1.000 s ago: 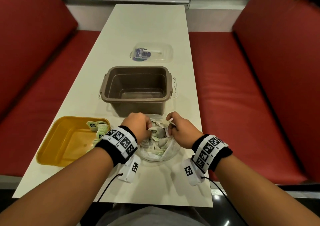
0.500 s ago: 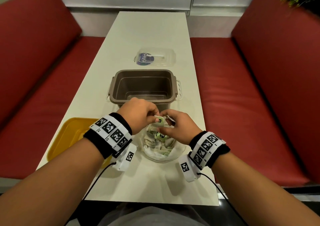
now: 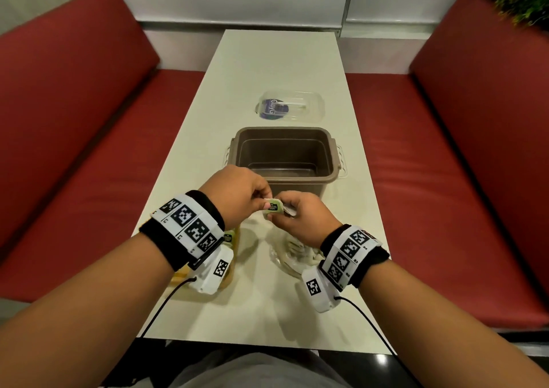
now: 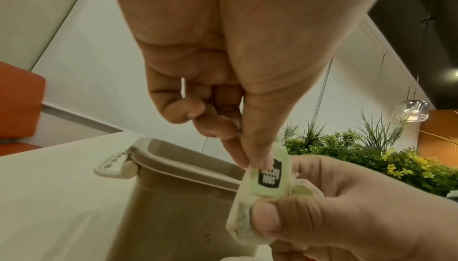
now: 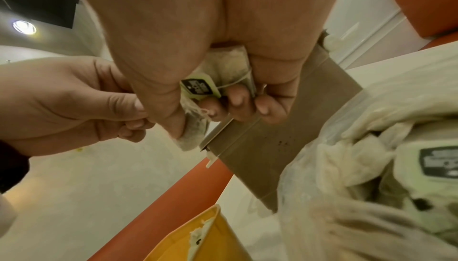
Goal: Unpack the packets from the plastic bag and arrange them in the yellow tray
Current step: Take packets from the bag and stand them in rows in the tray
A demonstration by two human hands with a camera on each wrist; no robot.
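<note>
Both hands are raised above the clear plastic bag (image 3: 292, 255), holding one tea-bag packet (image 3: 274, 208) between them. My left hand (image 3: 265, 203) pinches the packet's green tag (image 4: 270, 175) with thumb and finger. My right hand (image 3: 287, 214) grips the pale pouch (image 4: 240, 216), thumb on top and fingers curled beneath (image 5: 238, 104). The bag (image 5: 367, 177) lies on the table below my right wrist with several more packets inside. The yellow tray (image 5: 198, 243) sits at the near left, mostly hidden under my left wrist in the head view, with a packet at its rim.
An empty brown tub (image 3: 285, 156) with white latches stands just beyond my hands. Its clear lid (image 3: 292, 108) lies farther back on the white table (image 3: 267, 60). Red bench seats (image 3: 89, 179) flank the table on both sides.
Both hands have come up out of the bag with one packet held between them. The left hand now pinches its tag. The head view has shifted, so the tray is under my left wrist.
</note>
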